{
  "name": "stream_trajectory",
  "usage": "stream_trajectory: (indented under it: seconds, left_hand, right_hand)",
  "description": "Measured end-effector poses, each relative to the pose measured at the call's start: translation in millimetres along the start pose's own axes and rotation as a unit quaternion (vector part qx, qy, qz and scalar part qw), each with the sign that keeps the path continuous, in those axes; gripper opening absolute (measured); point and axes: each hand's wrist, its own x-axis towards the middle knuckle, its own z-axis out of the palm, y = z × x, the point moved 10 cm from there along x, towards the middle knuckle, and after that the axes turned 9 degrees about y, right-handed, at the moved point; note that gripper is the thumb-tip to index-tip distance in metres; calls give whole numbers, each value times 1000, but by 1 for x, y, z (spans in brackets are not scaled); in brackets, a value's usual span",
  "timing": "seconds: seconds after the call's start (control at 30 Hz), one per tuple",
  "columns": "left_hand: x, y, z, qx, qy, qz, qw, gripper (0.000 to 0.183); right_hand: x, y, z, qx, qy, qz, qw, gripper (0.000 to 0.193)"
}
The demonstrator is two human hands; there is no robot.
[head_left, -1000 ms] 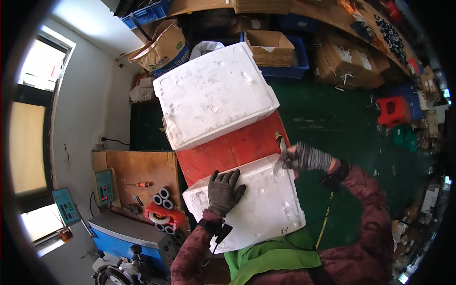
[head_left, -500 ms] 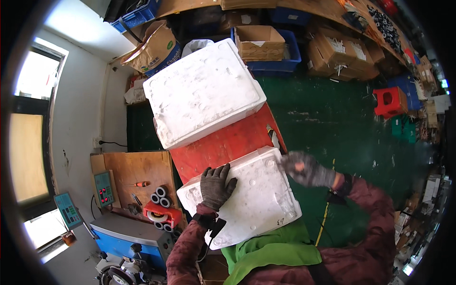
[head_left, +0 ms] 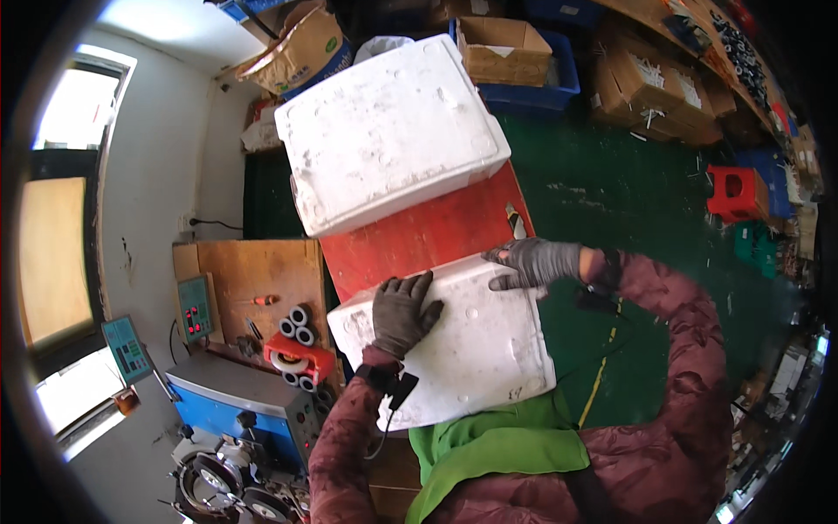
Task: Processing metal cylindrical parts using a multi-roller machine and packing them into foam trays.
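The nearer white foam box [head_left: 463,367] stands in front of me on a red table [head_left: 428,223]. My left hand [head_left: 404,314], in a dark grey glove, lies on its lid toward the left, fingers stretched and thumb apart. At the far right corner of this box rests my right hand [head_left: 534,265], gloved in grey with some bare fingertip showing. Its fingers reach over the corner with the thumb apart; no object shows in it. Just beyond this hand a cutter knife [head_left: 515,220] lies near the table's right edge.
A second white foam box [head_left: 393,131] sits at the table's far end. To the left are a wooden board [head_left: 253,275], a screwdriver [head_left: 264,300], a red tape dispenser [head_left: 301,361] and a blue-grey machine [head_left: 244,402]. Cardboard boxes [head_left: 502,52] and a red stool [head_left: 736,192] stand farther off.
My right hand has moved left from beside the box onto its far right corner. My left hand stays on the lid. The whole view has shifted slightly.
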Motion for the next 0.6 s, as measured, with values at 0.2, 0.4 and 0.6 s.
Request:
stream_trajectory:
  seconds: [0.2,0.4,0.6]
  left_hand:
    - [-2,-4,2,15,2,-5,1000,53]
    - [-62,-65,-60,-257,245,-217,909,47]
    - [-320,-174,6,-567,345,-457,592,42]
  right_hand:
    - [-72,-57,29,-316,236,-146,907,64]
    - [-129,4,-10,134,441,-36,887,36]
    - [-156,135,136,438,335,199,810,33]
